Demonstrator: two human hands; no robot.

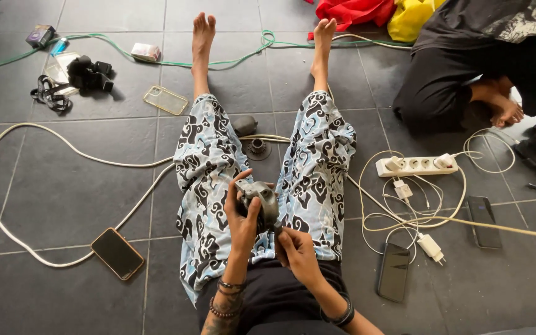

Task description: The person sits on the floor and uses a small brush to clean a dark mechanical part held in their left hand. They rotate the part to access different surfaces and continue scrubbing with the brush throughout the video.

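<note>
Seemingly mid-way through some close work on a small device, the person sat on the grey tiled floor (63, 198) with legs stretched out in patterned trousers (209, 161). The left hand (241, 217) was wrapped around a dark grey device (260, 201), rounded and roughly fist-sized, fingers curled up its near side and the thumb over the top, holding it upright above the lap between the thighs. The right hand (296, 251) sat just below and beside it, fingers pinched together at the device's lower edge; whether they gripped a small tool or part, or only pressed on the casing, I could not tell. My judgement was that the step in hand was fiddling with the underside of the device, with the left hand as the steady clamp, and that the next move would call for a firm hold from the left and a fine, careful touch from the right. Between the knees on the floor lay a round black part (258, 149) and a dark grey cap (244, 125), both well apart from the hands. A phone (116, 253) lay to the left near a white cable (26, 139), and a power strip (415, 165) with chargers to the right. Another person (466, 80) in black crouched beyond it.
</note>
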